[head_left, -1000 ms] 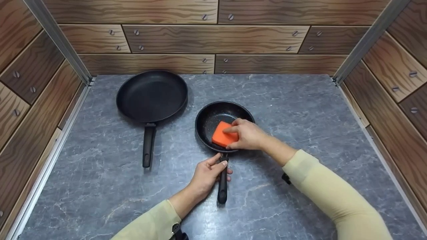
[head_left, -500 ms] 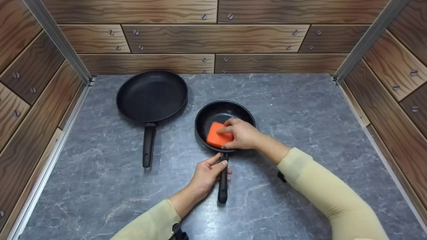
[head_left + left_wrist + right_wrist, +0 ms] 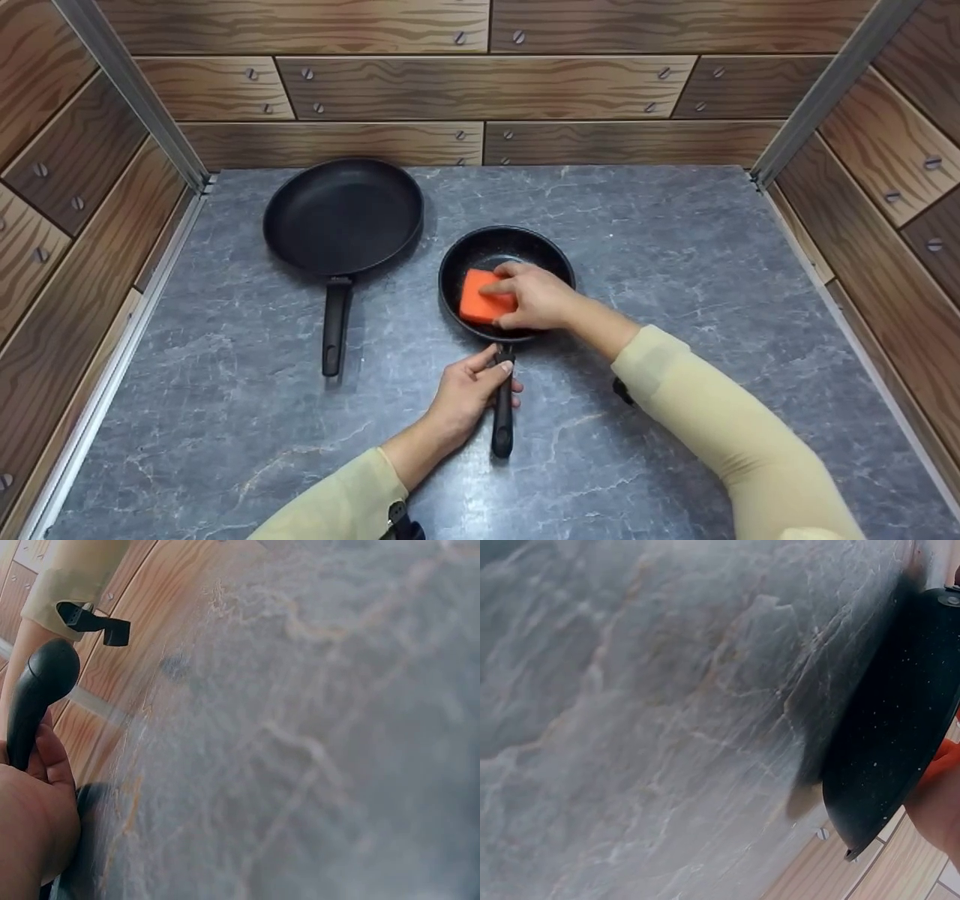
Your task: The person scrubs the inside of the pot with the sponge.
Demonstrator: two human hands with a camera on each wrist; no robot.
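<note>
A small black frying pan with a speckled coating rests on the table, its handle toward me. My left hand grips that handle near the pan's rim; in the left wrist view the fingers curl around the handle. Inside the pan, my right hand holds an orange sponge between thumb and fingers, against the pan's left and near side. From the right wrist, the pan's outer wall hides most of the hand, and a bit of orange sponge shows over the rim.
A larger black frying pan sits at the back left, its handle also pointing toward me. The grey marbled table is bounded by wood-patterned walls at the back and both sides, with metal posts in the corners.
My right hand has slid the sponge leftward across the inside of the small pan, and lately slightly away from me. The left hand and both pans have stayed in place.
</note>
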